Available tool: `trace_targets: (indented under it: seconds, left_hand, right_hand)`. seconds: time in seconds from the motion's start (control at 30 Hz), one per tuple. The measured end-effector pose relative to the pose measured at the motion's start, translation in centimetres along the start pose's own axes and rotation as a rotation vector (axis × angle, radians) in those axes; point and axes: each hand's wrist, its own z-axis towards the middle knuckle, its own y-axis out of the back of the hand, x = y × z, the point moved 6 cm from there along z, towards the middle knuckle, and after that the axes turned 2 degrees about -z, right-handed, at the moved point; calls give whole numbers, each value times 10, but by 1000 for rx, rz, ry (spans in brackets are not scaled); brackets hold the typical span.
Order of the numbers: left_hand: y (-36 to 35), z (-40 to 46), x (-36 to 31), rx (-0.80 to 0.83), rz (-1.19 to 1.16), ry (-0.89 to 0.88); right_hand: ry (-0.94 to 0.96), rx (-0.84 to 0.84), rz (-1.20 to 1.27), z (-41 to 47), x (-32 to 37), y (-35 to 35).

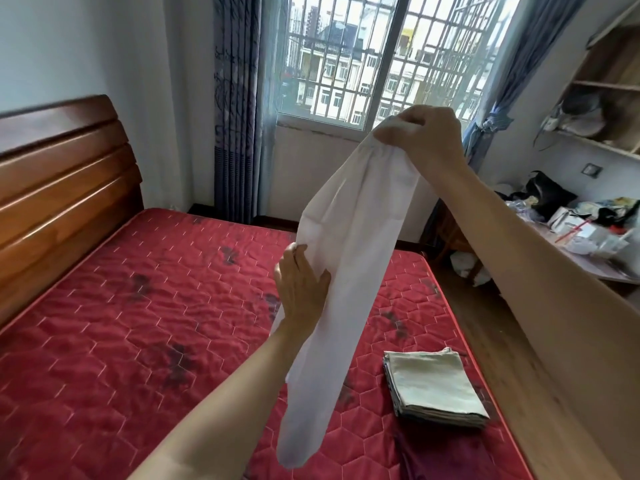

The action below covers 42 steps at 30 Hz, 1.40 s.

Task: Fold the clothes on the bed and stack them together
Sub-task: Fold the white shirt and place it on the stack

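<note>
A long white garment (346,258) hangs in the air over the bed. My right hand (420,133) grips its gathered top end, raised high in front of the window. My left hand (301,282) lies flat against the garment's left edge about halfway down, fingers straight. The lower end dangles free above the red quilted mattress (138,323). A neat stack of folded clothes (434,388), pale green on top, sits near the mattress's right edge. A dark purple cloth (446,455) lies in front of the stack at the bottom of the view.
A wooden headboard (62,188) stands at the left. Beyond the bed are a barred window (363,57) and blue curtains (235,109). A cluttered desk (588,233) and wooden shelves (609,88) stand at the right, with a strip of wooden floor (478,327) between.
</note>
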Motion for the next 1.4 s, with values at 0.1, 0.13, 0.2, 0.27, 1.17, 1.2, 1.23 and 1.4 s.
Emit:
trace_targets:
  seconds: [0.1, 0.13, 0.2, 0.27, 1.17, 1.2, 1.23, 1.4]
  left_hand:
    - [3, -2, 10, -70, -113, -19]
    - [4, -1, 16, -63, -155, -26]
    - [4, 0, 30, 5, -176, -60]
    - [-1, -1, 48, 101, -140, -91]
    - [176, -138, 49, 470, -434, 114]
    - [188, -138, 43, 465, -448, 104]
    - [200, -137, 38, 459, -463, 93]
    - [229, -127, 43, 453, -487, 108]
  right_hand:
    - [6, 20, -36, -4, -11, -2]
    - [-5, 25, -38, -6, -17, -2]
    - [-37, 37, -21, -11, -28, -4]
    - [-64, 37, -14, -16, -37, -4]
    - [-201, 58, 126, -193, -84, 88]
    - [-187, 65, 127, -191, -76, 94]
    - [-170, 76, 132, -187, -67, 98]
    - [-156, 235, 228, -162, -50, 80]
